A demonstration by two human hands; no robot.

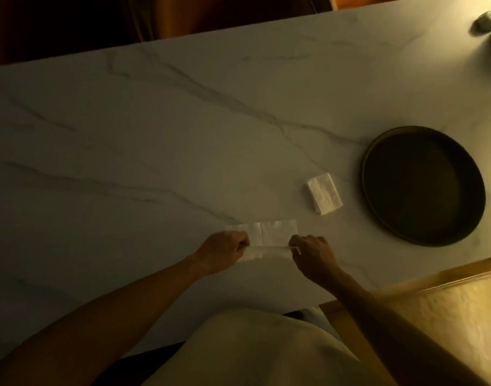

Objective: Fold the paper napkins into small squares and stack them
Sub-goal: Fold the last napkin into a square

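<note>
Napkin (269, 234) is the white strip low in the middle of the frame, lying on the marble table (155, 135), and honestly a fair bit of it is hard to read. The lighting is dim and yellowish, so the paper's edges blur into the tabletop, especially the near edge that's lifted toward the person. Its left end disappears behind the left hand (225, 250) and its right end behind the right hand (311, 253). Both hands have their fingers curled in and pinch the near long edge of the napkin, one at each end, so the sheet is stretched between them with a fold line running across. The fingertips themselves are tucked under, so I can't see exactly how many fingers are on the paper.

The napkin looks thin, soft and slightly crinkled, with a faint vertical crease left of its middle.

Up and to the right of it sits a folded napkin square (324, 194), a small thick white packet, well apart from the hands and just beside a dark round tray (378, 151) at the right of the frame.

Top right corner has a small grey rounded object (487, 22), too blurry to identify. Lower right shows a yellowish wooden surface (461, 302), cut off by the frame edge.
</note>
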